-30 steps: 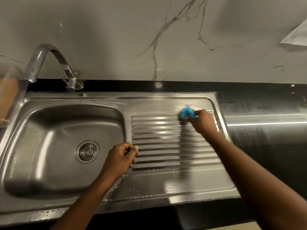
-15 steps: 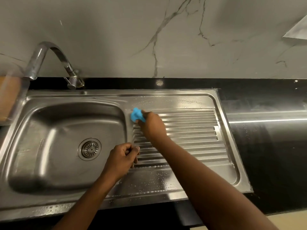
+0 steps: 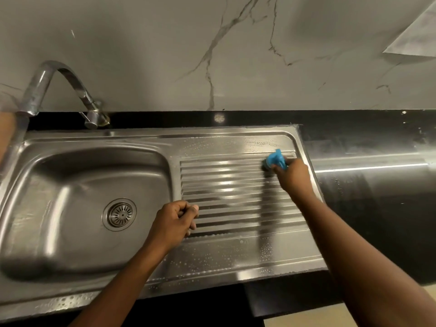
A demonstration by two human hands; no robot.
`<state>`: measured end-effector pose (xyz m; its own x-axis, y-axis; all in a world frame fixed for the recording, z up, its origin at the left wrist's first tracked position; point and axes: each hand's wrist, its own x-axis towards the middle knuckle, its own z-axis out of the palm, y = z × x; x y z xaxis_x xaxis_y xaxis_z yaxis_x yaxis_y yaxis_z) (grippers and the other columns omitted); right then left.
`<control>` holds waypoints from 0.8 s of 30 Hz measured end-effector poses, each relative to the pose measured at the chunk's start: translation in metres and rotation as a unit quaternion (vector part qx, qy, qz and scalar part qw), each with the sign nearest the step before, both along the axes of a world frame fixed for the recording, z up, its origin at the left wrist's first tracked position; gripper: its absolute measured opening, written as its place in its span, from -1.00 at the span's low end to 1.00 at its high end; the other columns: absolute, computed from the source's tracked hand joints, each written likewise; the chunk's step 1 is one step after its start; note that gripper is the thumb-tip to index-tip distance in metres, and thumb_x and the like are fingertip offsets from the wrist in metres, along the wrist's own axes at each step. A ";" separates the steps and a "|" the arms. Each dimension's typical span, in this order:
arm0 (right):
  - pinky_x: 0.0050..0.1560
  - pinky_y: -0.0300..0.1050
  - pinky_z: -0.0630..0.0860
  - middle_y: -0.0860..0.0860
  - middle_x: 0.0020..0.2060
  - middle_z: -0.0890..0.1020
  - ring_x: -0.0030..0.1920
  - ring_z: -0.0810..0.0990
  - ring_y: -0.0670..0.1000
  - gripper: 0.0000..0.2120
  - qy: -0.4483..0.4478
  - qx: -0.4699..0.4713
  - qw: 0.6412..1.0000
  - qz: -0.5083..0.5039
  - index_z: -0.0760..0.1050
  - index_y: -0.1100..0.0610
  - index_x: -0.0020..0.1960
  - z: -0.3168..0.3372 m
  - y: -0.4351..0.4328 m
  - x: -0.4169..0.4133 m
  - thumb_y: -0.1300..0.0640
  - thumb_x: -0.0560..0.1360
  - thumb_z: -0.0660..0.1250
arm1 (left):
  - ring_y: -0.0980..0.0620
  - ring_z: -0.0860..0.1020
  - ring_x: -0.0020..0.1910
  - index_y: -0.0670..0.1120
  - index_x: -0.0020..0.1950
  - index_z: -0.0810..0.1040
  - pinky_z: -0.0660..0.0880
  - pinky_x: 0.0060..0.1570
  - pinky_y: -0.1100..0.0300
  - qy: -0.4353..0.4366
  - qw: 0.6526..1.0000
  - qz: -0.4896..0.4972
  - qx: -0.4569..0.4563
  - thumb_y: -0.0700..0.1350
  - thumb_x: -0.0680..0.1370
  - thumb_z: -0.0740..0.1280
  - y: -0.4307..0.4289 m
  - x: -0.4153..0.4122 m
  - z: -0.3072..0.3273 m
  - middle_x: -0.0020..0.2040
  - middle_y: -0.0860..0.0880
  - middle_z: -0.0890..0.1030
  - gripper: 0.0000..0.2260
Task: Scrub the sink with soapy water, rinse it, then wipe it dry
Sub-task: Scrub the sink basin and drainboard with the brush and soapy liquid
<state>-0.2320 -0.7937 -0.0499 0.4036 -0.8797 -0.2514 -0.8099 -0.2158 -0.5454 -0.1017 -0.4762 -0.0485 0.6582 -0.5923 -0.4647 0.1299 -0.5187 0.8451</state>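
Partly hidden, blue scrubber (image 3: 276, 160) under R hand (image 3: 293, 178) — grip clamped on it; L hand (image 3: 174, 223) fisted, empty, on sink (image 3: 70, 185).

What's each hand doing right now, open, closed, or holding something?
Left hand: closed in a fist, nothing visible in it, at the drainboard's left edge.
Right hand: gripping the blue scrubber at the drainboard's far right corner.

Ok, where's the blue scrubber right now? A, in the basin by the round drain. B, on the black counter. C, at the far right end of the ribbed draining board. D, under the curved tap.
C: the right hand grips the small blue scrubber and holds it on the far right end of the ribbed steel draining board.
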 end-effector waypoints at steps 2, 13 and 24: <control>-0.27 -0.14 0.51 -0.01 -0.14 0.68 -0.20 0.64 -0.07 -0.72 -0.021 0.013 1.000 0.018 0.63 0.15 0.24 -0.006 0.029 0.021 0.02 0.60 0.44 | 0.07 0.58 -0.41 -0.09 -0.14 0.67 0.52 -0.32 0.22 -0.005 1.000 -0.008 0.000 -0.02 0.67 0.35 0.000 -0.003 -0.001 -0.32 -0.09 0.69 -0.75; 0.07 -0.02 0.65 0.02 0.25 0.67 0.10 0.68 0.02 -0.47 -0.017 -0.002 0.981 0.195 0.39 -0.05 0.55 -0.025 0.142 0.105 -0.13 0.62 0.36 | 0.07 0.58 -0.40 -0.12 -0.12 0.67 0.53 -0.31 0.18 -0.014 0.999 0.027 0.018 -0.02 0.67 0.35 0.022 0.002 0.011 -0.32 -0.09 0.69 -0.75; -0.45 -0.38 0.39 -0.05 -0.29 0.67 -0.38 0.59 -0.12 -0.65 -0.020 0.098 0.971 0.217 0.69 0.04 0.25 0.026 0.171 0.085 -0.09 0.53 0.51 | 0.02 0.54 -0.47 -0.15 -0.18 0.63 0.48 -0.40 0.16 -0.008 0.995 0.101 0.021 -0.08 0.66 0.37 0.103 0.029 0.010 -0.37 -0.10 0.66 -0.75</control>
<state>-0.1469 -0.6230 -0.0238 0.7387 -0.5609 -0.3738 -0.6433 -0.4208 -0.6396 -0.0727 -0.3734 -0.0383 0.7688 -0.4272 -0.4759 0.2226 -0.5189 0.8253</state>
